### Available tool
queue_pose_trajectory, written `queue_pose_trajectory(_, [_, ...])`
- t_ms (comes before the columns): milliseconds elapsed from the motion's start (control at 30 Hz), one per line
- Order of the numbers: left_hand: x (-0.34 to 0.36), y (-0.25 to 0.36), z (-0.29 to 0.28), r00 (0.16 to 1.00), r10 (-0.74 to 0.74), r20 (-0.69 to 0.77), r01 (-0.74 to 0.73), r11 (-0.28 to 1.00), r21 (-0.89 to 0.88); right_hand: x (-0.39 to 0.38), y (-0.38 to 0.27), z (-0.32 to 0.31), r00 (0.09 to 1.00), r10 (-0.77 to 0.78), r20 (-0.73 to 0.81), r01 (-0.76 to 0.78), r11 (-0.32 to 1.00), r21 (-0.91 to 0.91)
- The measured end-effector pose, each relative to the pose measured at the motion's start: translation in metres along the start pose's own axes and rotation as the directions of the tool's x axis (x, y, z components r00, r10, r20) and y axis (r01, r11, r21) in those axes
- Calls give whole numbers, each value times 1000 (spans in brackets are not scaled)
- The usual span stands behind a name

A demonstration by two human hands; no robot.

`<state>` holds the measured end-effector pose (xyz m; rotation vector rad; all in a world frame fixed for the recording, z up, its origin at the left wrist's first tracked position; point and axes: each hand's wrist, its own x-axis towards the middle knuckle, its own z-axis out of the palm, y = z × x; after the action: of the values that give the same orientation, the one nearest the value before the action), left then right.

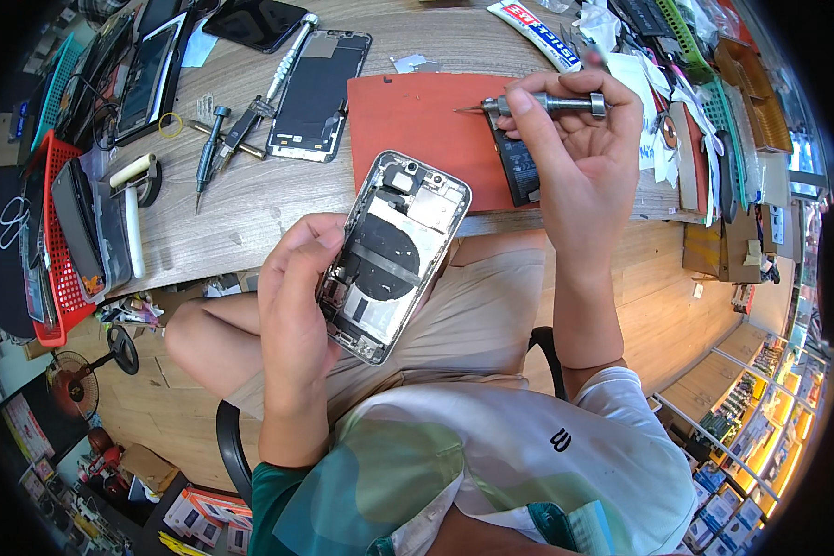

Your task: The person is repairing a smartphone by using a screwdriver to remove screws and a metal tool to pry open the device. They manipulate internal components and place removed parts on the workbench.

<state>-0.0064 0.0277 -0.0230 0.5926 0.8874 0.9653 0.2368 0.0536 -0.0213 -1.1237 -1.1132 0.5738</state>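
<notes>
An opened phone body (400, 243), its inside bared and facing up, is gripped along its left side by my left hand (298, 287). It is tilted and held off the table, near the table's front edge. In my right hand (584, 139), a small metal screwdriver (556, 105) lies across the fingers, its thin tip pointing left over a red mat (417, 120). Below that hand a black phone battery (519, 167) rests on the mat, partly covered by the hand. The screwdriver tip is apart from the phone.
Left of the mat lie a detached phone screen (320, 93), another screwdriver (211, 153) and a red basket (63, 232) with phones. A glue tube (537, 35) is at the back. Papers (653, 111) and green baskets (721, 120) crowd the right side.
</notes>
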Motion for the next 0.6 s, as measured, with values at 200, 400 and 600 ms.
queue_pose_trajectory(200, [0, -1, -1, 1000, 3, -4, -2, 1000, 10, 1, 1, 1, 1000, -2, 4, 2, 1000, -16])
queue_pose_trajectory(400, [0, 0, 0, 1000, 11, -2, -11, 1000, 2, 1, 2, 0, 1000, -6, 7, 6, 1000, -17])
queue_pose_trajectory(600, [0, -1, -1, 1000, 4, 2, -4, 1000, -5, -1, 0, -1, 1000, -23, 10, 24, 998, -54])
